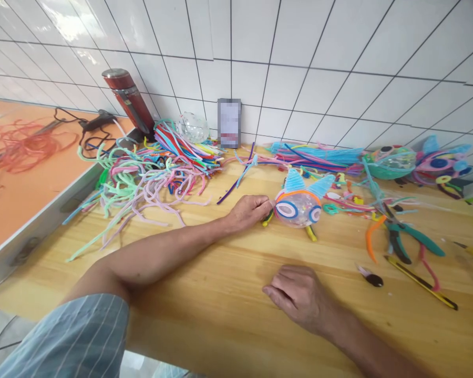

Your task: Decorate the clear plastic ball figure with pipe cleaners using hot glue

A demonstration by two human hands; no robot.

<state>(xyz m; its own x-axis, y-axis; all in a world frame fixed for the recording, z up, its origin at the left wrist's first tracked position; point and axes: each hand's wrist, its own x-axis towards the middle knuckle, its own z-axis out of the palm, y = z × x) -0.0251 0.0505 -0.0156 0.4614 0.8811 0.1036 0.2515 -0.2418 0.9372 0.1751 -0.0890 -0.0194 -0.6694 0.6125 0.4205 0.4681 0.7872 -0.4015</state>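
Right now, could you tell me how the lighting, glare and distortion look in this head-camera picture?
In the head view, daylight glares off the upper-left wall tiles; tile lines bow from wide-angle distortion; the left hand at the pipe-cleaner fish and the right hand on the wooden table cast soft shadows; the phone against the wall is pixelated.

Counter (205,294): light yellow wood grain. Craft fish (298,206): clear body, orange band, light blue fins, blue-and-white ringed eyes, yellow feet. Pipe cleaners (142,178): mixed pastel green, pink, lilac, blue. Pliers (408,239): teal handles. Flask (128,100): dark red. Wall tiles (319,63): white, dark grout. Sleeve (79,336): pale blue, thin stripes.
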